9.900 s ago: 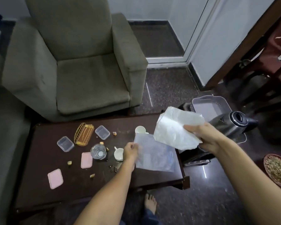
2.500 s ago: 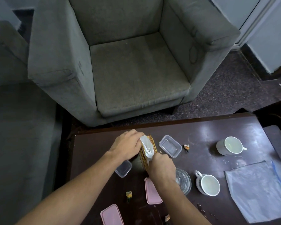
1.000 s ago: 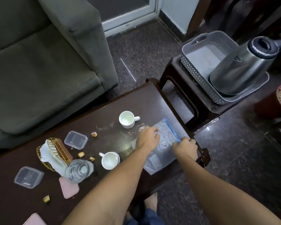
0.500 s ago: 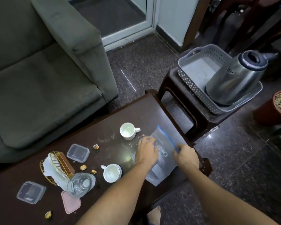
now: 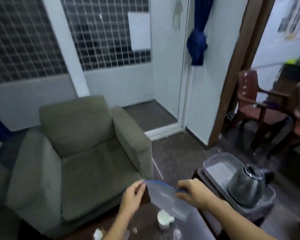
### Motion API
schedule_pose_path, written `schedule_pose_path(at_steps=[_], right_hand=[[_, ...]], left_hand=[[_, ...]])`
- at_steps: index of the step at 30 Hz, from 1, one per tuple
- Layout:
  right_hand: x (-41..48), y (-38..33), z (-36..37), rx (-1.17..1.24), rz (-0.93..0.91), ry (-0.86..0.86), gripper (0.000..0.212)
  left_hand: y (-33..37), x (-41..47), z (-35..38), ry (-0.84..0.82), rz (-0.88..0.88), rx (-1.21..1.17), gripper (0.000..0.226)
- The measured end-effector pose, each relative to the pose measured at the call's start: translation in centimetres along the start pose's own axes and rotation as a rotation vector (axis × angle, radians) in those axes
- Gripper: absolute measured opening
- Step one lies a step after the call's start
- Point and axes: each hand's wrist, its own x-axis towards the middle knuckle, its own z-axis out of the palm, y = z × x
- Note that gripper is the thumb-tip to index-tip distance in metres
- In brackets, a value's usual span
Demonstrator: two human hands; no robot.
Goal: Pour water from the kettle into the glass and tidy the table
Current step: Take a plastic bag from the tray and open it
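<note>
A clear zip bag (image 5: 166,196) with a blue strip along its top hangs in the air above the dark table (image 5: 145,227). My left hand (image 5: 133,196) pinches its left top corner. My right hand (image 5: 192,193) grips the right end of the blue strip. Below the bag a white cup (image 5: 164,220) stands on the table. The steel kettle (image 5: 248,186) sits in a grey basket (image 5: 215,163) on a low stool at the right. The glass is out of view.
A grey-green armchair (image 5: 80,153) stands behind the table at the left. Red plastic chairs (image 5: 260,110) are at the far right. A white tissue (image 5: 98,233) and small scraps lie near the bottom edge. Dark floor runs between armchair and stool.
The bag has left the table and now hangs between both hands. My view has swung upward, so most of the table has dropped out of sight.
</note>
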Motion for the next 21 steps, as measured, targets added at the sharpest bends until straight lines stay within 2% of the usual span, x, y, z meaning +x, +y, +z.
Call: schedule_pose_path(at_steps=[4, 8, 11, 14, 17, 18, 21], right_hand=[[0.8, -5.9, -6.0, 0.008, -0.098, 0.029, 0.017], [1.0, -12.2, -10.1, 0.040, -0.216, 0.050, 0.011], [1.6, -16.0, -11.8, 0.096, -0.291, 0.063, 0.015], [2.3, -18.8, -13.1, 0.102, -0.310, 0.093, 0.015], [2.7, -21.1, -14.6, 0.005, -0.300, 0.073, 0.010], [2.7, -21.9, -15.2, -0.040, -0.299, 0.086, 0.012], [2.9, -25.2, -16.3, -0.005, -0.356, 0.127, 0.050]], left_hand=[[5.6, -1.7, -7.8, 0.046, 0.117, 0.022, 0.018], [10.8, -3.0, -14.2, 0.111, 0.244, 0.043, 0.005], [13.6, -3.7, -18.1, 0.172, 0.303, 0.049, 0.015], [15.8, -4.3, -21.2, 0.264, 0.346, -0.002, 0.012], [17.3, -4.9, -23.6, 0.338, 0.375, -0.045, 0.006], [17.6, -5.0, -24.2, 0.353, 0.387, -0.029, 0.007], [18.5, -5.3, -25.3, 0.375, 0.412, 0.014, 0.010]])
